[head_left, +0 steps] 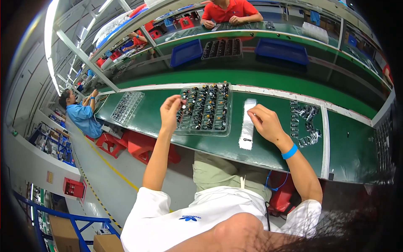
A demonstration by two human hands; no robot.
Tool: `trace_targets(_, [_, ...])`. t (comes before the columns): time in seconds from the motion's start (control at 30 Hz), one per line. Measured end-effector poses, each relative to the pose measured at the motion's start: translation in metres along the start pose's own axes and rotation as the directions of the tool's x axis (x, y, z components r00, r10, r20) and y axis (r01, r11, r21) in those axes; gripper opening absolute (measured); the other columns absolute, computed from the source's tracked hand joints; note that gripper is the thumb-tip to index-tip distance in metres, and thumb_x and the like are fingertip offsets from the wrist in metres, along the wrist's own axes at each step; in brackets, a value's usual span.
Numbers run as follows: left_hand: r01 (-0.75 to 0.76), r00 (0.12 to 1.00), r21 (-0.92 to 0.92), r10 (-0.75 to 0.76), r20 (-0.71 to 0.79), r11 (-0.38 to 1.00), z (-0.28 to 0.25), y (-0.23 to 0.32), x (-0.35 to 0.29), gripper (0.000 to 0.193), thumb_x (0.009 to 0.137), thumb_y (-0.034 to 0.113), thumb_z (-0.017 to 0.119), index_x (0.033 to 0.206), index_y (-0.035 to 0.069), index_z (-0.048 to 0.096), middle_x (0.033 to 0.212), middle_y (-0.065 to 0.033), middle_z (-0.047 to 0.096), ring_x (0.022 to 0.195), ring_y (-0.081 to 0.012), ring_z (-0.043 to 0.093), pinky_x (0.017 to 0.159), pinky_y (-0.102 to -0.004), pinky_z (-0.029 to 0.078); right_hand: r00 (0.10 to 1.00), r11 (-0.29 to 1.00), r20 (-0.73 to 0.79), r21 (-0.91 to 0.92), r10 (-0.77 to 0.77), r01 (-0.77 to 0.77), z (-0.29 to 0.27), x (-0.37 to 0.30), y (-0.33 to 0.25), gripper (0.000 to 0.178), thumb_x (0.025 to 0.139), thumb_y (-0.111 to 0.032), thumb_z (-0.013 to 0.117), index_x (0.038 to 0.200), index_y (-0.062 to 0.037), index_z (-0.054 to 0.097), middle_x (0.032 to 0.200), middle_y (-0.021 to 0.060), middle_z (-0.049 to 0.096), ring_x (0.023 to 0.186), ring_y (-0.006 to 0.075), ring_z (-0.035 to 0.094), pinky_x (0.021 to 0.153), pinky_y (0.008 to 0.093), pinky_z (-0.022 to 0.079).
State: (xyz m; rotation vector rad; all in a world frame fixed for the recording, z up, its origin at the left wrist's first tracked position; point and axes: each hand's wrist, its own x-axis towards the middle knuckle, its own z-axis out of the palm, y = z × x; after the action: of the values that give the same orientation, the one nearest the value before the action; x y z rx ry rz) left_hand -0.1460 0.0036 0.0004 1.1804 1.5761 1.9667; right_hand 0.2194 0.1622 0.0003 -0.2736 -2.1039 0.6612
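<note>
A clear plastic tray (224, 130) holds rows of small black parts with orange and white bits. At its left edge is my left hand (169, 112), fingers pinched together over the parts; what they hold, if anything, is too small to make out. To the right of the tray lies a narrow stack of white plastic bags (247, 127), with a small black part (247, 139) near its near end. My right hand (268, 124) hovers at the stack's right side, thumb and fingers closed together. Its fingertips hide whatever is between them. A blue band (289, 151) circles my right wrist.
Several bagged black parts (308, 113) lie in a loose group right of my right hand. Another parts tray (128, 105) sits at the left. Across the green bench are blue trays (281, 51) and a person in red (230, 11). A person in blue (82, 111) works far left.
</note>
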Motion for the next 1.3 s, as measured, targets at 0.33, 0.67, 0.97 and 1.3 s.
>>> trace_targets(0.33, [0.031, 0.940, -0.027, -0.020, 0.341, 0.999, 0.103, 0.045, -0.024, 0.017, 0.103, 0.005, 0.063, 0.113, -0.005, 0.073, 0.107, -0.0124, 0.075, 0.087, -0.0141, 0.069, 0.073, -0.0281, 0.056, 0.960, 0.962, 0.213, -0.241, 0.182, -0.129, 0.007, -0.038, -0.030, 0.012, 0.091, -0.013, 0.072, 0.096, -0.0044, 0.077, 0.092, 0.0117, 0.066, 0.084, 0.0331, 0.067, 0.072, 0.0444, 0.055])
trace_targets(0.67, [-0.168, 0.540, 0.308, -0.174, 0.824, 0.937, 0.204, 0.012, -0.045, 0.025, 0.097, 0.002, 0.065, 0.120, -0.006, 0.070, 0.110, -0.0195, 0.074, 0.095, -0.0253, 0.074, 0.089, -0.0353, 0.060, 0.930, 0.832, 0.096, -0.487, 0.354, -0.266, 0.030, -0.069, -0.066, 0.011, 0.087, -0.005, 0.072, 0.098, -0.0051, 0.069, 0.097, 0.0066, 0.061, 0.089, 0.0271, 0.063, 0.066, 0.0420, 0.054])
trace_targets(0.97, [-0.192, 0.572, 0.118, 0.013, 0.820, 0.974, 0.198, 0.001, -0.041, 0.020, 0.096, 0.006, 0.068, 0.112, -0.004, 0.072, 0.105, -0.0201, 0.075, 0.096, -0.0347, 0.074, 0.082, -0.0403, 0.059, 0.821, 0.866, 0.275, -0.200, 0.499, -0.459, 0.007, -0.038, -0.059, 0.012, 0.090, 0.003, 0.070, 0.099, 0.0015, 0.062, 0.095, 0.0159, 0.064, 0.082, 0.0355, 0.066, 0.071, 0.0409, 0.053])
trace_targets(1.3, [0.011, 0.795, 0.004, -0.011, 0.607, 1.000, 0.177, 0.021, -0.019, 0.028, 0.097, -0.003, 0.066, 0.124, -0.001, 0.071, 0.109, -0.0123, 0.069, 0.099, -0.0189, 0.068, 0.084, -0.0299, 0.055, 0.911, 0.932, 0.272, 0.103, 0.308, -0.346, -0.037, 0.040, -0.014, 0.015, 0.081, 0.011, 0.077, 0.094, 0.0034, 0.074, 0.097, 0.0154, 0.074, 0.087, 0.0227, 0.073, 0.074, 0.0313, 0.059])
